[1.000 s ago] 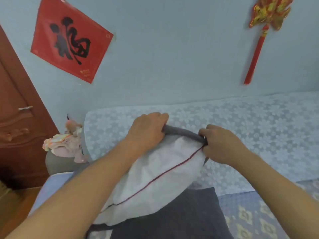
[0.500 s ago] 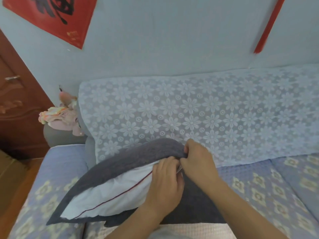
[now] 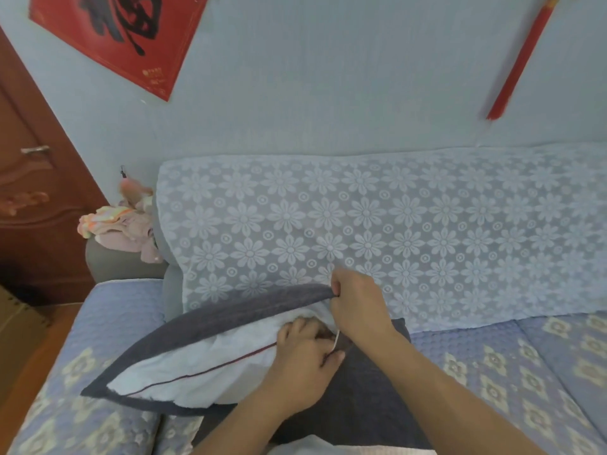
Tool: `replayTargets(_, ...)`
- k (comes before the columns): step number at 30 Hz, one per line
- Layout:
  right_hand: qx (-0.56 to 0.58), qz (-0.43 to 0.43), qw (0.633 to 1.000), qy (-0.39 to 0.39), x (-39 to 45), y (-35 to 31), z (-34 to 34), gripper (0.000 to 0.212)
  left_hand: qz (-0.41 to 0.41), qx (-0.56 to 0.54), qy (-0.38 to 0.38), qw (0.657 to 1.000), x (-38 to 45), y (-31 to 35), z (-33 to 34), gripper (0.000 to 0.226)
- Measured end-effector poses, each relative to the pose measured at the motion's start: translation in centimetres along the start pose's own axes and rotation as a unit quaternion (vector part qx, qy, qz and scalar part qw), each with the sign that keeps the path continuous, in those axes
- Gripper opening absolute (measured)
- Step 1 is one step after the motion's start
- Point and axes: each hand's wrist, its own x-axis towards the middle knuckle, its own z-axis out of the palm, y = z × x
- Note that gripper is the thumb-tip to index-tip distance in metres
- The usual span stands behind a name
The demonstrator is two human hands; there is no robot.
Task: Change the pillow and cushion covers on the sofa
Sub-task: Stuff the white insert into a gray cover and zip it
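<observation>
The dark grey cover (image 3: 230, 318) and its white pillow (image 3: 203, 366) lie on the sofa seat (image 3: 108, 310), much as half a second ago. The right hand (image 3: 358, 307) has risen slightly and pinches the cover's upper edge. The left hand (image 3: 305, 353) has dropped lower, fingers curled at the opening, seemingly pinching a zipper pull.

One head-worn wide-angle view looks forward and down from close above the sofa (image 3: 492, 372) seat, facing its backrest and the wall (image 3: 328, 93).
</observation>
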Motion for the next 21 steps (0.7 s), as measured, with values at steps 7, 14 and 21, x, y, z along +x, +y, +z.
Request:
replayTargets(7,-0.044,0.004,0.994,0.099,2.1,3.6,-1.6,0.033,-0.125,0.066,0.201,0.969,-10.4,-9.5,0.3,0.047)
replayTargets(14,-0.211,-0.174,0.961,0.038,0.8,1.4,4.9,0.026,-0.203,0.155,0.017,0.967,-8.2,-12.7,-0.8,0.06)
replayTargets(21,-0.083,-0.097,0.965,0.228,5.0,-0.6,-3.2,0.016,-0.055,0.166,0.238,0.955,-2.6,-11.0,-7.1,0.03)
